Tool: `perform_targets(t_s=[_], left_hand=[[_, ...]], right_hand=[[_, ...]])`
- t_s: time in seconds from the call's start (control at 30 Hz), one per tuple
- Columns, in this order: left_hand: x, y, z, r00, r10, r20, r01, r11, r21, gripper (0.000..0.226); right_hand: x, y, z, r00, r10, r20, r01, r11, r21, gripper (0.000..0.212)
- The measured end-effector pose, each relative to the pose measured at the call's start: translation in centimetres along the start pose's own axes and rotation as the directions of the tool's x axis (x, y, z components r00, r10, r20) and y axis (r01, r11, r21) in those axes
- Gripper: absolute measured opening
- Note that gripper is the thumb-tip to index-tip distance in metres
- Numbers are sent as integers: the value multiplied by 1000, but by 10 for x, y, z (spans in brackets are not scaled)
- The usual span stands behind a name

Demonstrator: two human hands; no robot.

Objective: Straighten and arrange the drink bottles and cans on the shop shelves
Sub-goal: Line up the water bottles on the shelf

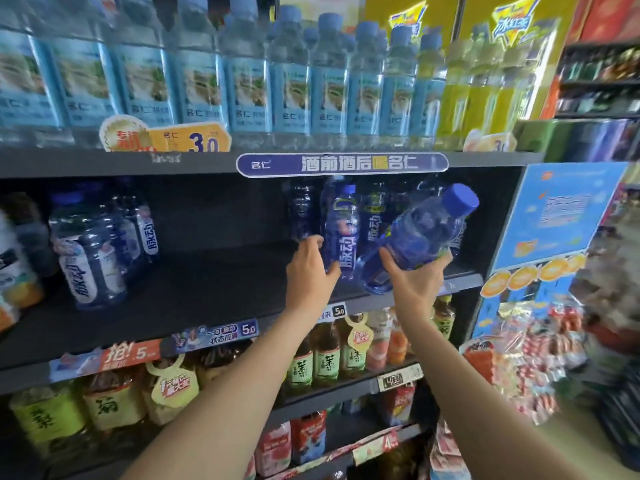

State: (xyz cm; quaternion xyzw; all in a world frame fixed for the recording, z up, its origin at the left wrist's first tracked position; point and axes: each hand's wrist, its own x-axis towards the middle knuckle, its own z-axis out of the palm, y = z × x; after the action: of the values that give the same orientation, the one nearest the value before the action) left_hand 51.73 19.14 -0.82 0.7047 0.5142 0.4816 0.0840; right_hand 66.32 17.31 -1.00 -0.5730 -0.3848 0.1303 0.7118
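Shop shelf (pixel 207 278), right hand (pixel 415 285) grips one tilted blue bottle (pixel 420 237), left hand (pixel 310 271) seemingly gripping one upright bottle (pixel 343 233).

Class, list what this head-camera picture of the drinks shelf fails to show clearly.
- Label of the tilted blue bottle in the right hand: turned away, partly covered by the fingers.
- Left hand fingertips: behind the upright blue bottle.
- Bottles at the left edge: cut off, blurred.

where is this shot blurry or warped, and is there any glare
Head view: wide-angle bend curves the shelf edge and leans the top-row water bottles outward. Motion blur smears the far left and right edges and the snack packs. The tilted blue bottle in the right hand is fairly sharp. The yellow posters glare brightly; the middle shelf's back is dark.
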Motion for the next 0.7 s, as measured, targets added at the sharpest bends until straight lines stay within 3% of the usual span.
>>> perform_targets(t_s=[0.4,0.6,0.7], left_hand=[[25,13,71,990,-102,-102,114,986,122,49],[28,15,79,984,-127,-122,146,977,157,49],[30,16,79,982,-136,-134,155,978,143,48]], right_hand=[[77,47,13,986,-7,167,13,999,-36,92],[92,30,42,969,17,247,72,936,-344,98],[102,29,51,948,107,299,6,936,-353,98]])
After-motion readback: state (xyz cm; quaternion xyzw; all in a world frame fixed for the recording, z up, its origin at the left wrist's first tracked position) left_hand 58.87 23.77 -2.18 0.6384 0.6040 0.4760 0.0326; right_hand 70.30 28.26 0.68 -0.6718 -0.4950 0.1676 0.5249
